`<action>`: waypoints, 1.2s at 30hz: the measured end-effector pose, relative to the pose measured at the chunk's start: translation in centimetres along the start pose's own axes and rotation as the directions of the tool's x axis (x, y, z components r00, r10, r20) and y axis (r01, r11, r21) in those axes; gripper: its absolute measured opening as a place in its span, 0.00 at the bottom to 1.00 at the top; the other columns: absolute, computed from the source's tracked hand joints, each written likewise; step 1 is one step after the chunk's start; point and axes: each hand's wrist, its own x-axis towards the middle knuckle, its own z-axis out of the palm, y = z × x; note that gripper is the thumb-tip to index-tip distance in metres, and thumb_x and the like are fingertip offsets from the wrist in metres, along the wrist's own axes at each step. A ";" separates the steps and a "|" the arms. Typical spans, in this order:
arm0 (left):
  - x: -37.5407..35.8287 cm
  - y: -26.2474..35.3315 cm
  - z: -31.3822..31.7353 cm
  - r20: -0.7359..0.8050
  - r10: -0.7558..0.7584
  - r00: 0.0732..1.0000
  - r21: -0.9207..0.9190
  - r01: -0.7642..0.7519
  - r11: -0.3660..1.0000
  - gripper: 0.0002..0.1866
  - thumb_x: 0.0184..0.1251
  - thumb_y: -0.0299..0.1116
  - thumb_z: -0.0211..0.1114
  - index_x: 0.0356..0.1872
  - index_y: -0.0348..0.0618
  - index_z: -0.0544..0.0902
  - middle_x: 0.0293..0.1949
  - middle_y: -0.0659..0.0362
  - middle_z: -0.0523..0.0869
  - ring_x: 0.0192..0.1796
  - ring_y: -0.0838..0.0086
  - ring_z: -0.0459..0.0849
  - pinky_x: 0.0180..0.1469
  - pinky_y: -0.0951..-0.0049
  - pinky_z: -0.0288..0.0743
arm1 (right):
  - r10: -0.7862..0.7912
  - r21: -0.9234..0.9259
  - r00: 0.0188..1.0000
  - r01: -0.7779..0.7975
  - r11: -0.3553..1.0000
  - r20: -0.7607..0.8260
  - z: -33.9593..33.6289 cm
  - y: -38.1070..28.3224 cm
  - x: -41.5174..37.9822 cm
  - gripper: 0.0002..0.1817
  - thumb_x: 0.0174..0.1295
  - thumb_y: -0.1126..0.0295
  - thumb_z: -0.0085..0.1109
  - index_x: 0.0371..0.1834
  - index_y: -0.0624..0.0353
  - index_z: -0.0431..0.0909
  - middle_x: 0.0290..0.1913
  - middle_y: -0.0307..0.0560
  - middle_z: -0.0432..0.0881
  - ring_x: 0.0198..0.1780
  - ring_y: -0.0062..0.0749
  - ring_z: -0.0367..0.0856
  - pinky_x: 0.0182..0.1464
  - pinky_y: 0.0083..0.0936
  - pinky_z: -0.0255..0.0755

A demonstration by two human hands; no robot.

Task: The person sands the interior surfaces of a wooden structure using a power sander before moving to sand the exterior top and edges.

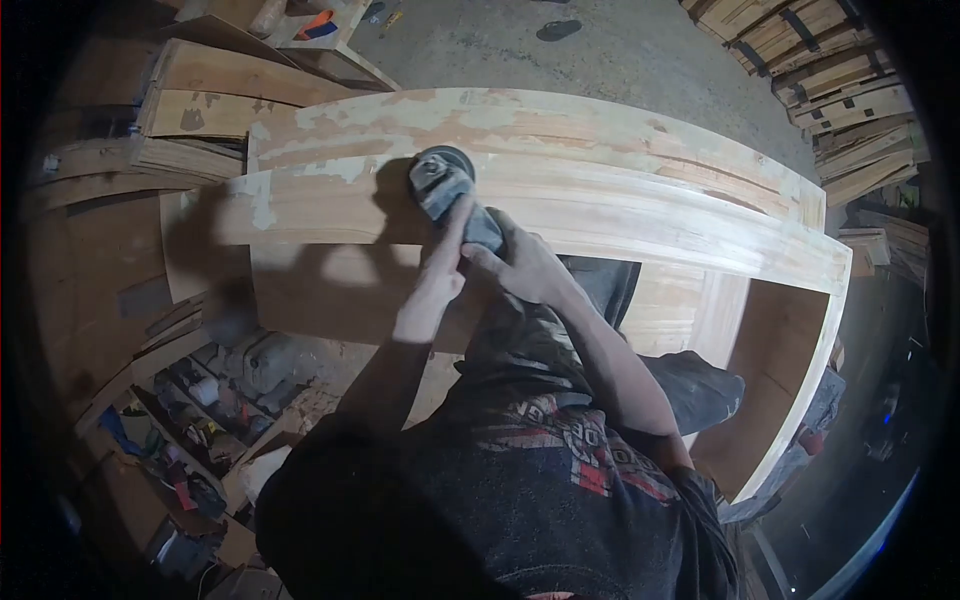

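An angle grinder (443, 188) with a round disc at its head rests on a long pale wooden piece (600, 205), left of its middle. Patches of lighter filler or old coating show on the wood's far boards. My left hand (445, 265) lies along the grinder's left side, its fingers pointing up toward the head. My right hand (525, 262) wraps the rear of the grinder's body from the right. The palms and the undersides of the fingers are hidden. The disc's underside, against the wood, cannot be seen.
Stacked boards (205, 105) stand at the left, near an orange-and-blue tool (316, 26). Cluttered compartments (200, 420) sit at lower left. A dark sandal (558, 31) lies on the concrete floor. Bundled timber (800, 50) is at upper right. An open wooden frame (770, 370) extends near my right side.
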 end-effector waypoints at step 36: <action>2.7 -11.8 21.5 0.645 -0.100 0.758 0.248 -0.084 0.965 0.35 0.59 0.55 0.82 0.60 0.41 0.84 0.54 0.55 0.88 0.56 0.70 0.84 0.60 0.66 0.78 | 0.459 0.491 0.794 -0.238 0.838 -0.399 -11.2 11.4 -13.3 0.36 0.77 0.50 0.59 0.76 0.67 0.66 0.50 0.52 0.85 0.43 0.31 0.85 0.45 0.28 0.80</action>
